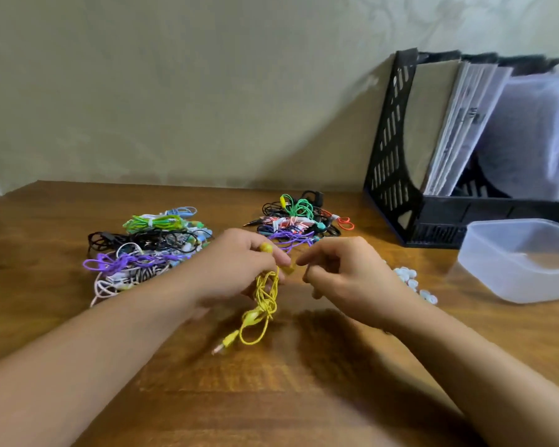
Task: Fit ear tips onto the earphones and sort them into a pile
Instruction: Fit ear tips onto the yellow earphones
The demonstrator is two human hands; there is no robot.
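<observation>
Fingers of the left hand (239, 262) are curled round a pair of yellow earphones (265, 301), pinching one bud near the fingertips while the other bud pokes up above the knuckles; the cord dangles at six o'clock from the grip, its plug just above the wooden table (271, 398). On the right hand (346, 275) the fingers are loosely bent, thumb and forefinger tips drawn near each other and aimed at the bud at nine o'clock from them. Whether they pinch an ear tip I cannot tell; nothing shows between them.

As for progress, I'd judge it well underway but far from over. Two heaps of coloured earphones lie beyond the hands: the left pile (146, 246) at about ten o'clock and the right pile (299, 221) at about one o'clock. Which is finished and which is waiting I can't say. A scatter of white ear tips (413, 283) sits at three o'clock, just beside the right wrist, near a translucent plastic tub (523, 285).

Both forearms reach in from the near edge, converging over the table's middle, the hands close together but not touching.
</observation>
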